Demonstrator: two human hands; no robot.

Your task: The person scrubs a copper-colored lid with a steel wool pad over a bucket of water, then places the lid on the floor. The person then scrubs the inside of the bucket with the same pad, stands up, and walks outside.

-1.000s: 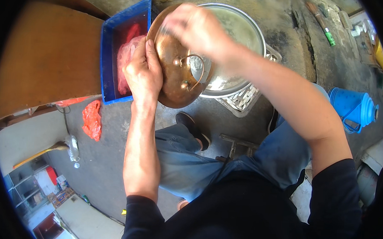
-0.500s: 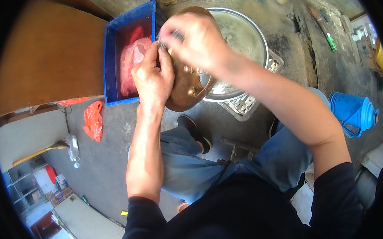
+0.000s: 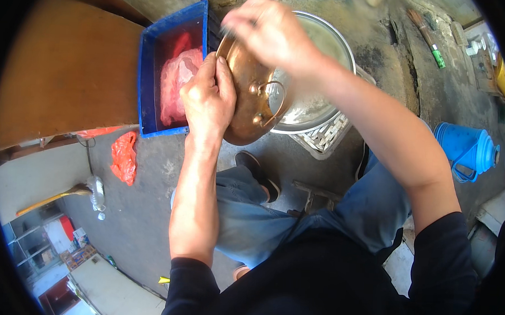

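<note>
My left hand (image 3: 207, 102) is wrapped round the rim of a round copper lid (image 3: 242, 123), tilted, with a looped handle on its face. My right hand (image 3: 272, 34) is at the lid's upper edge, fingers curled and blurred by motion, with a small dark thing at the fingertips that I cannot make out. Behind the lid is a wide steel basin (image 3: 350, 57) of cloudy water, resting on a pale woven plastic basket (image 3: 315, 139). Just left of my left hand, a blue crate (image 3: 145, 68) contains pinkish red bundles (image 3: 174, 89) that look wrapped in plastic.
A wooden board (image 3: 70, 65) lies at the left. On the floor are a red plastic bag (image 3: 124, 157) and a plastic bottle (image 3: 97, 193). A blue flask (image 3: 470, 147) stands at the right. A brush (image 3: 421, 30) lies behind, right of the basin. My legs and a low frame are below.
My left hand and the lid have shifted slightly right compared with a second ago. My right hand moved down and left along the lid, then back up toward its top edge.
</note>
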